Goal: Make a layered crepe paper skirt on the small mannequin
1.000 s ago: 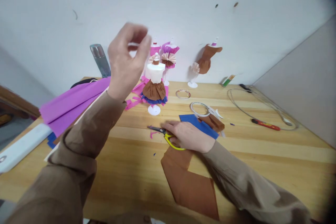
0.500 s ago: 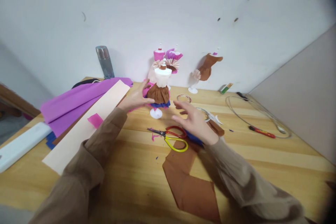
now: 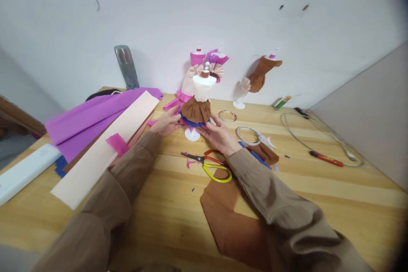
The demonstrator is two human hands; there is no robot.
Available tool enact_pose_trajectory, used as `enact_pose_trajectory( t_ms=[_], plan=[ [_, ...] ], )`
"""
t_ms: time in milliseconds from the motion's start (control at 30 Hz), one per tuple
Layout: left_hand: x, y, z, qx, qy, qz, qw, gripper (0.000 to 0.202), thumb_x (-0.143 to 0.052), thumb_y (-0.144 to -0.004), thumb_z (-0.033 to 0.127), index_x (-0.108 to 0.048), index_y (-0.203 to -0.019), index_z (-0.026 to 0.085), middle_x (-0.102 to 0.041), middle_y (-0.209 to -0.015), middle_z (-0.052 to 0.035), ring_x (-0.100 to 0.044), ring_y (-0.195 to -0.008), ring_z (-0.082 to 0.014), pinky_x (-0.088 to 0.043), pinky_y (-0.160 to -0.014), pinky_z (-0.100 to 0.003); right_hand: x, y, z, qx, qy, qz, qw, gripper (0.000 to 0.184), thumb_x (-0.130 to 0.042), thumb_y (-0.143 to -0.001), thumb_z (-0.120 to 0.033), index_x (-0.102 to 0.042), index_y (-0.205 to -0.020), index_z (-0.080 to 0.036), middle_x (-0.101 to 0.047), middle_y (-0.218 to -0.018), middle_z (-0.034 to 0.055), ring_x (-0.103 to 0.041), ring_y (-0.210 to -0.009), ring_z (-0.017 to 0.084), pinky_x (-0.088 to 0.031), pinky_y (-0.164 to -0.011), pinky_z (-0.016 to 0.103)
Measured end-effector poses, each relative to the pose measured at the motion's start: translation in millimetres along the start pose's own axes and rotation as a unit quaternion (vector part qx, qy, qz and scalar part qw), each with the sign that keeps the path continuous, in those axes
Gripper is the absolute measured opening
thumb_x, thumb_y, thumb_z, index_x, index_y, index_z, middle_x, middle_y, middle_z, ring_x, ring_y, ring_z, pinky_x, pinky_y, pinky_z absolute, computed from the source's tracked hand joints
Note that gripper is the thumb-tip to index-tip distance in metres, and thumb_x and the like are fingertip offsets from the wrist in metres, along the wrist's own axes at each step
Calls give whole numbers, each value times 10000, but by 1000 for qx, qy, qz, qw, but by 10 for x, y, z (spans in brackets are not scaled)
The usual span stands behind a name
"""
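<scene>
A small white mannequin (image 3: 204,89) stands upright on a round base. It wears a layered paper skirt (image 3: 196,111), brown and gathered on top, with blue and pink edges below. At the skirt's left side, my left hand (image 3: 167,122) has its fingertips closed on the hem. My right hand (image 3: 219,137) pinches the lower right edge between thumb and fingers; part of that grip is hidden. Just in front of the base lie scissors (image 3: 204,159) with one red and one yellow handle loop, blades pointing left. Folded brown paper (image 3: 232,225) lies under my right forearm.
Several dressed mannequins stand behind, including one in brown (image 3: 263,74). Purple paper (image 3: 79,114), a cream strip (image 3: 105,153) and a grey flask (image 3: 126,68) are at left. Wire coils (image 3: 247,136) and a red-handled tool (image 3: 325,158) lie at right.
Both hands have closed in on the skirt from either side, the right one moving left to its hem. The view has shifted slightly. The scissors stay on the table.
</scene>
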State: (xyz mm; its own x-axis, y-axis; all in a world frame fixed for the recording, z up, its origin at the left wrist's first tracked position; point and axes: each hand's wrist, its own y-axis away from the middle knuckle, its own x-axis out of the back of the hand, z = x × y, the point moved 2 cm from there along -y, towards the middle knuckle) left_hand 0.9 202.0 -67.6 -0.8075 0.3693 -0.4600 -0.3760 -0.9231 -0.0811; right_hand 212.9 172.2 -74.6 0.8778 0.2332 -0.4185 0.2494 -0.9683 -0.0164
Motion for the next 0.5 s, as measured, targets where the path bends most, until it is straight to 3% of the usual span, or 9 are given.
enact_pose_trajectory(
  t_ms=[167, 300, 400, 500],
  plan=[
    [23, -14, -44, 18, 27, -5, 999, 691, -824, -725, 274, -577, -1364, 191, -706, -1224, -130, -707, -952, -241, -561, -884, -423, 88, -43, 97, -8, -76, 20, 997, 421, -875, -632, -215, -627, -969, -265, -703, -770, -78, -678, -733, 110, -614, -861, 344],
    [76, -41, -85, 6, 39, 14, 999, 581, -770, -782, 216, -605, -1337, 177, -734, -1185, -115, -721, -896, -211, -577, -829, -365, 145, -42, 122, -16, -99, 32, 994, 272, -791, -780, -176, -639, -1004, -199, -681, -806, -43, -653, -705, 99, -601, -703, 270],
    [100, -49, -108, 3, 49, 20, 999, 565, -737, -824, 268, -586, -1362, 181, -717, -1231, -117, -707, -1033, -235, -565, -904, -378, 163, -47, 125, -29, -110, 34, 993, 185, -642, -945, -283, -634, -1059, -137, -662, -889, 4, -628, -694, 99, -558, -613, 245],
    [77, -35, -108, 7, 60, 12, 998, 595, -713, -844, 408, -564, -1388, 221, -645, -1363, -117, -650, -1182, -267, -558, -946, -404, 123, -37, 102, -39, -127, 26, 991, 179, -652, -924, -335, -645, -981, -165, -672, -843, -4, -635, -681, 102, -558, -606, 236]
  ],
)
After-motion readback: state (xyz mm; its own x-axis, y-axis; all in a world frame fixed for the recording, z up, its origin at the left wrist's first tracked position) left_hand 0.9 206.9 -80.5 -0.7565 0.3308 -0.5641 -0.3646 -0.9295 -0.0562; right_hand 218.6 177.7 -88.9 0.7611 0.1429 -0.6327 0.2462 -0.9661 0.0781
